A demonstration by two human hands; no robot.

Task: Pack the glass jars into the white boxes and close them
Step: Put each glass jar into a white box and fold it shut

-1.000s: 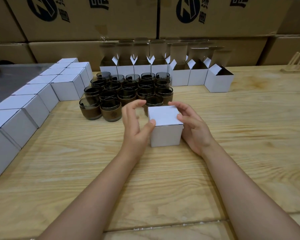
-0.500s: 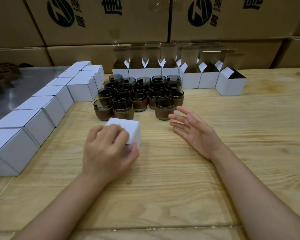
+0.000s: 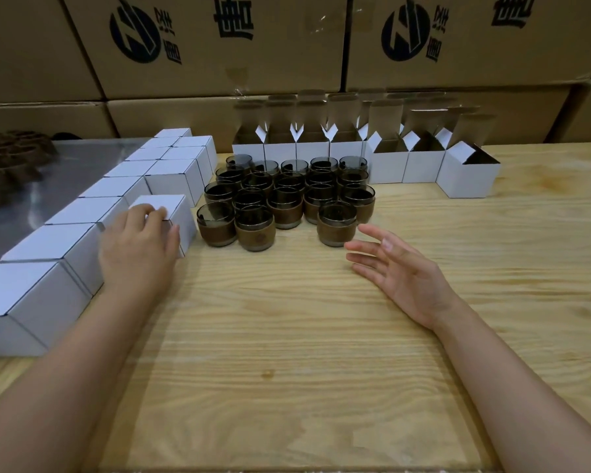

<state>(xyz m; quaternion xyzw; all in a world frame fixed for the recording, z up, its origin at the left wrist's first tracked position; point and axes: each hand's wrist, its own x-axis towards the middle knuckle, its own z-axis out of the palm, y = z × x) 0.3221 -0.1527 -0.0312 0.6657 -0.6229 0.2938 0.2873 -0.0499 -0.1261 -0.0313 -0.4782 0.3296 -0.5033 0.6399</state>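
Your left grip (image 3: 137, 247) is curled over a closed white box (image 3: 183, 220), fingers on its top. The row of closed boxes (image 3: 65, 233) lies just left of it, and the glass jars (image 3: 287, 196) stand just right. Your right grip (image 3: 403, 271) is spread and holds nothing, fingertips near the nearest jar (image 3: 336, 223). Open boxes (image 3: 386, 162) stand beyond.

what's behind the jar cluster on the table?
Behind the jars stands a row of open white boxes, flaps up, then stacked brown cartons. The boxes' front walls and the jars hide most of their insides.
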